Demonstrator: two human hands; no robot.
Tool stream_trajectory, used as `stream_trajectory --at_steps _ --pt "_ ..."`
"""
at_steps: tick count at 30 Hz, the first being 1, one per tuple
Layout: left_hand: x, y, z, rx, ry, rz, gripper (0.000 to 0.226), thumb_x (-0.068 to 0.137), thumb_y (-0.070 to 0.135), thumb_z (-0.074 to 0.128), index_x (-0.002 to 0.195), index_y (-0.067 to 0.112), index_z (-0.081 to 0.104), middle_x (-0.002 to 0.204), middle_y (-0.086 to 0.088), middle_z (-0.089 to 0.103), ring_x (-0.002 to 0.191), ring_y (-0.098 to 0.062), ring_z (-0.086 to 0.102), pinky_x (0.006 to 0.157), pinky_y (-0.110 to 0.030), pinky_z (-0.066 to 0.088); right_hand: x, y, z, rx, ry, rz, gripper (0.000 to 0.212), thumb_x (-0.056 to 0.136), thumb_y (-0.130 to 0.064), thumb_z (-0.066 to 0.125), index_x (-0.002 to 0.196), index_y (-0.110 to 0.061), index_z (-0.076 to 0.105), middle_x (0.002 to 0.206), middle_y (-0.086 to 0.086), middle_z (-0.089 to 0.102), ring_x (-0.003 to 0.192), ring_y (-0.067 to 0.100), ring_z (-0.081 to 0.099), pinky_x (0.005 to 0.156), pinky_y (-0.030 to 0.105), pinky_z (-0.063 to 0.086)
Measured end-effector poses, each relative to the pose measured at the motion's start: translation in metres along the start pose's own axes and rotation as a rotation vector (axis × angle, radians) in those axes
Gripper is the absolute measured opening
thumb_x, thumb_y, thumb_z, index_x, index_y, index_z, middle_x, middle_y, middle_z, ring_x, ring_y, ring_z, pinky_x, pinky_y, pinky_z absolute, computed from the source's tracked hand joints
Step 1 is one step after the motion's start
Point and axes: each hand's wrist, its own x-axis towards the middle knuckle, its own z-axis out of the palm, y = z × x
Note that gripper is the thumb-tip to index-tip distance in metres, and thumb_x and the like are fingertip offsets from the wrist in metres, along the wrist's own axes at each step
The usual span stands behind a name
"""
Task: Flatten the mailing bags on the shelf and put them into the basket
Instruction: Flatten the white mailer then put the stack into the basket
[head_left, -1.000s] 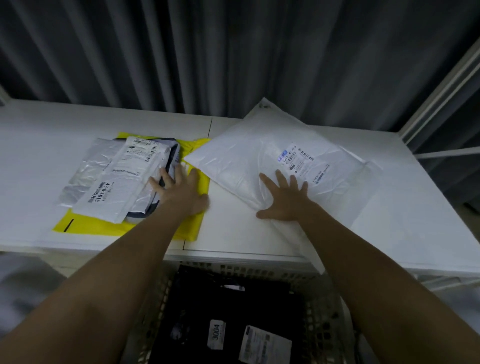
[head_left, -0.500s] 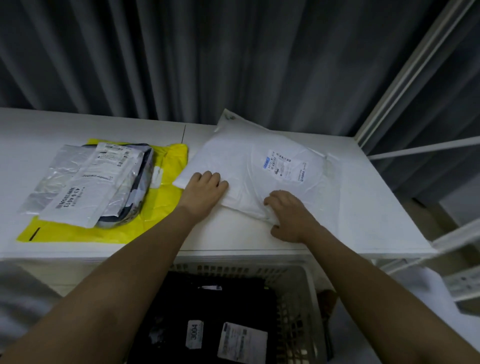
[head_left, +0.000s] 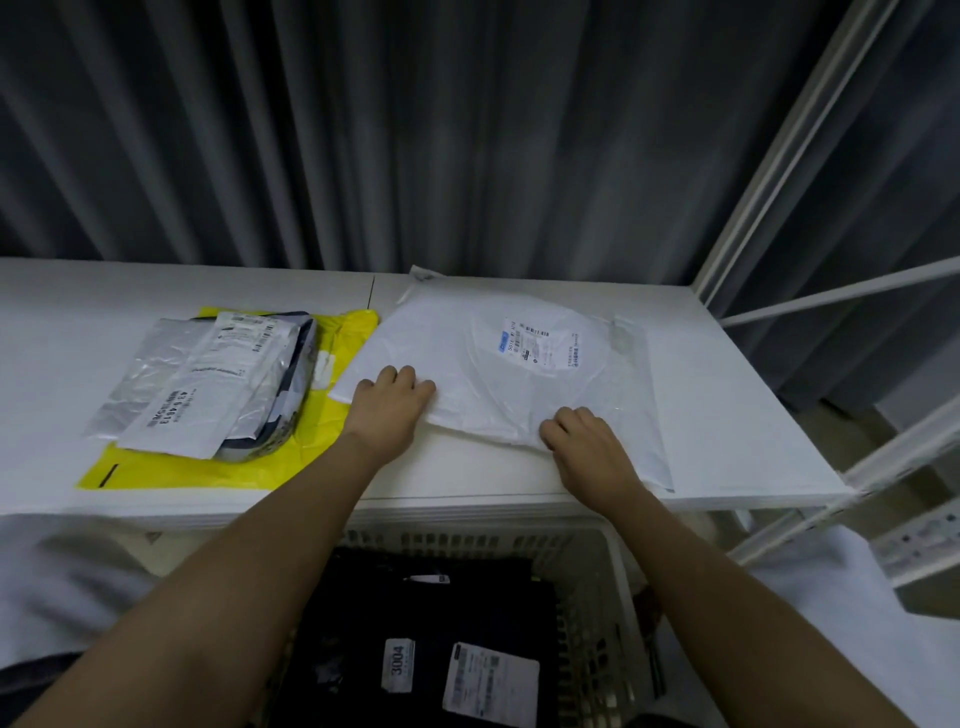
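Observation:
A large white mailing bag (head_left: 498, 374) with a shipping label lies on the white shelf (head_left: 727, 415), right of centre. My left hand (head_left: 389, 410) grips its near left edge with curled fingers. My right hand (head_left: 587, 447) is curled on its near right edge. To the left, a yellow bag (head_left: 343, 332) lies flat under a silver-grey bag (head_left: 156, 374), a white labelled bag (head_left: 218, 384) and a dark bag (head_left: 301, 374). Below the shelf stands a white slotted basket (head_left: 597, 597) holding a black bag (head_left: 426, 623) with labels.
Dark grey curtains hang behind the shelf. White metal shelf posts and crossbars (head_left: 779, 171) rise at the right. A seam (head_left: 371, 291) divides the shelf top. The shelf's front edge sits just above the basket.
My left hand left the yellow pile and came onto the white bag's left edge. My right hand curled from flat to gripping. The white bag lies flatter and nearer.

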Motion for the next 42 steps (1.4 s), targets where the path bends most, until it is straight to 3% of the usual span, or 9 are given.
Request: stream_trajectory --at_steps 9,12,15,18,21,23,25,30,42 --pt "-0.011 -0.008 0.006 0.013 -0.123 0.005 0.043 0.090 0.020 0.048 0.132 0.015 0.040 0.129 -0.012 0.039 0.121 -0.032 0.036 0.089 -0.038 0.037 -0.021 0.015 0.001 0.092 -0.084 -0.028 0.021 0.061 -0.008 0.056 0.074 -0.015 0.042 0.075 0.006 0.047 0.066 0.027 0.045 0.057 0.031 0.030" --pt "-0.009 -0.012 0.013 -0.001 -0.126 0.097 0.062 0.083 0.063 0.050 0.120 0.013 0.046 0.123 -0.010 0.041 0.115 -0.031 0.038 0.092 -0.039 0.030 -0.023 0.017 0.007 0.134 -0.096 -0.017 0.035 0.077 -0.046 0.064 0.075 -0.016 0.045 0.080 0.000 0.046 0.074 0.017 0.040 0.065 0.030 0.031" --pt "-0.007 -0.008 0.015 -0.158 -0.029 0.097 0.098 0.061 0.092 0.014 0.103 0.012 0.051 0.109 -0.008 0.044 0.103 -0.028 0.041 0.087 -0.039 0.029 -0.019 0.011 0.008 0.192 0.003 0.034 0.041 0.085 -0.058 0.050 0.075 -0.018 0.046 0.079 -0.002 0.046 0.073 0.016 0.039 0.065 0.031 0.036" --pt "0.001 0.005 0.016 -0.301 0.141 0.031 0.079 0.075 0.077 0.017 0.099 0.012 0.055 0.104 -0.010 0.049 0.098 -0.031 0.046 0.086 -0.041 0.035 -0.004 0.004 0.006 0.247 0.133 0.132 0.037 0.088 -0.050 0.044 0.079 -0.016 0.054 0.084 0.000 0.052 0.078 0.019 0.047 0.069 0.034 0.041" --pt "0.022 0.017 0.011 -0.360 0.203 -0.058 0.071 0.084 0.066 0.019 0.116 0.016 0.058 0.119 -0.012 0.052 0.110 -0.034 0.049 0.092 -0.046 0.035 0.021 0.003 0.008 0.250 0.126 0.260 0.051 0.088 -0.053 0.036 0.105 -0.014 0.064 0.116 0.010 0.060 0.110 0.032 0.053 0.094 0.044 0.041" --pt "0.034 0.023 0.006 -0.366 0.128 -0.108 0.068 0.090 0.064 0.019 0.138 0.023 0.043 0.146 -0.010 0.035 0.134 -0.032 0.031 0.107 -0.052 0.024 0.038 0.004 0.005 0.221 -0.019 0.347 0.067 0.087 -0.061 0.024 0.134 -0.022 0.052 0.148 0.012 0.040 0.137 0.036 0.030 0.112 0.051 0.020" --pt "0.055 0.027 0.010 -0.386 0.012 -0.143 0.063 0.095 0.061 0.021 0.150 0.031 0.020 0.160 -0.004 0.008 0.146 -0.028 0.005 0.114 -0.055 0.007 0.058 0.013 0.008 0.202 -0.165 0.434 0.068 0.090 -0.067 0.019 0.149 -0.033 0.027 0.161 0.004 0.010 0.146 0.033 0.004 0.116 0.051 0.000" --pt "0.098 0.028 0.017 -0.421 -0.142 -0.208 0.069 0.092 0.068 0.018 0.151 0.038 -0.001 0.160 0.001 -0.013 0.146 -0.031 -0.016 0.113 -0.061 -0.006 0.100 0.033 0.015 0.198 -0.350 0.551 0.070 0.090 -0.071 0.022 0.151 -0.042 0.002 0.161 -0.001 -0.011 0.146 0.036 -0.012 0.114 0.056 -0.007" --pt "0.128 0.024 0.054 -0.310 -0.224 -0.203 0.070 0.089 0.072 0.011 0.150 0.043 -0.008 0.159 0.002 -0.021 0.143 -0.032 -0.025 0.110 -0.064 -0.012 0.120 0.035 0.061 0.070 -0.380 0.482 0.079 0.082 -0.080 0.019 0.149 -0.044 -0.003 0.161 -0.002 -0.013 0.144 0.039 -0.015 0.111 0.062 -0.008"
